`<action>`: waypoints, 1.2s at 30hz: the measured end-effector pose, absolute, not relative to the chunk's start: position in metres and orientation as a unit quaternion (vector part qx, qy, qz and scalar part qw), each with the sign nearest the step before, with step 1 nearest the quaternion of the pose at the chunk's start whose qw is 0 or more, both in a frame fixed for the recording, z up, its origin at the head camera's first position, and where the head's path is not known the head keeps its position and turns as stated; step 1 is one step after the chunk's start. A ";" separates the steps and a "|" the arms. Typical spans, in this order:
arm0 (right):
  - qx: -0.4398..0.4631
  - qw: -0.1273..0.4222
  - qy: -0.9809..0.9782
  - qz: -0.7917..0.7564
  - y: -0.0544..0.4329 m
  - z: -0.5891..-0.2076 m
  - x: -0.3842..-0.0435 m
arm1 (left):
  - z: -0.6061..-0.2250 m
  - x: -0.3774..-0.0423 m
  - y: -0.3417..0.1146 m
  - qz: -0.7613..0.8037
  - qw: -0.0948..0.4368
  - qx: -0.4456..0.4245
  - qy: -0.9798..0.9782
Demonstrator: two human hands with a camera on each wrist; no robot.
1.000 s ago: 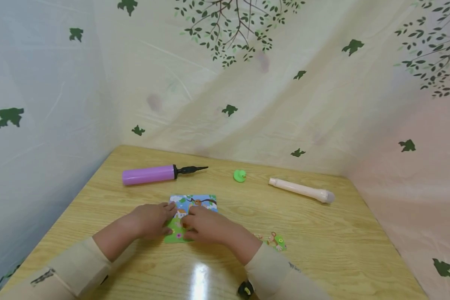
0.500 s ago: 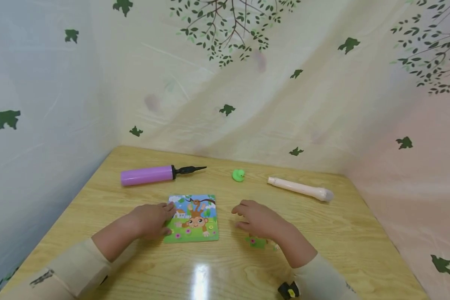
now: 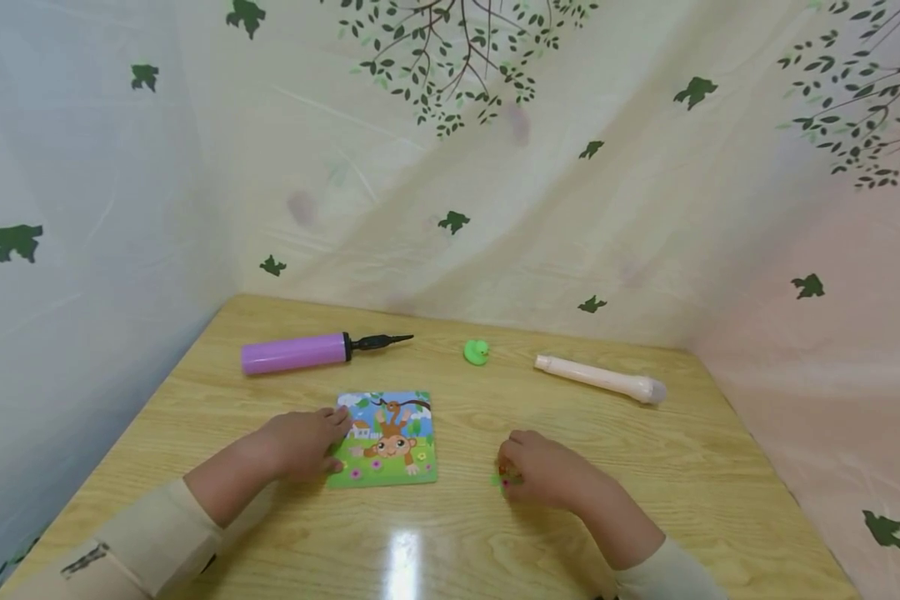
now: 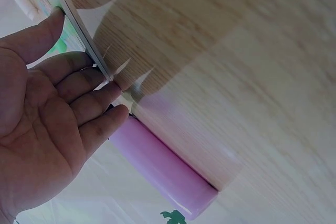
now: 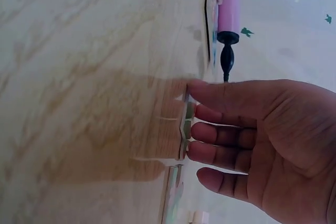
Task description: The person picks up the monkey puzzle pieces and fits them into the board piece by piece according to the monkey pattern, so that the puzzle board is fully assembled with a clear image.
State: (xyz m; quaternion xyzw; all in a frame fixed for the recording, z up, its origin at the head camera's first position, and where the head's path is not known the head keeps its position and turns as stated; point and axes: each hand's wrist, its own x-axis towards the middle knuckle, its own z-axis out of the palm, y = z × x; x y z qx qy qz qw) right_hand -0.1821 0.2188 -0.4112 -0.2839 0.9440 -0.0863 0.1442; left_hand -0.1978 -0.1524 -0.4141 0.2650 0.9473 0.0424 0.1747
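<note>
Fingers (image 5: 203, 132) round thin, flat piece (image 5: 185, 124), woodgrain tabletop (image 3: 307, 533)

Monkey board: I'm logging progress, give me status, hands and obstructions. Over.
Left hand touching board at left edge. Right hand at loose piece, grip unclear. Board flat on table. No obstruction seen between board and piece.

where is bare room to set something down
Bare tabletop lies between the microphone and right hand, and on the near side of the monkey puzzle. Crowded: the puzzle's left edge, by the left hand; puzzle pieces by the right.
</note>
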 end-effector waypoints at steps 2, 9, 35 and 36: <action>-0.296 0.130 0.942 -0.084 0.219 -0.412 -0.181 | -0.413 -0.197 -0.152 0.044 0.176 0.264 0.947; -0.316 0.098 0.942 -0.060 0.216 -0.417 -0.181 | -0.408 -0.195 -0.149 0.050 0.178 0.261 0.947; -0.345 0.094 0.933 -0.038 0.183 -0.421 -0.191 | -0.410 -0.195 -0.151 0.040 0.173 0.264 0.948; -0.349 0.091 0.932 -0.036 0.179 -0.421 -0.192 | -0.410 -0.195 -0.151 0.042 0.173 0.264 0.948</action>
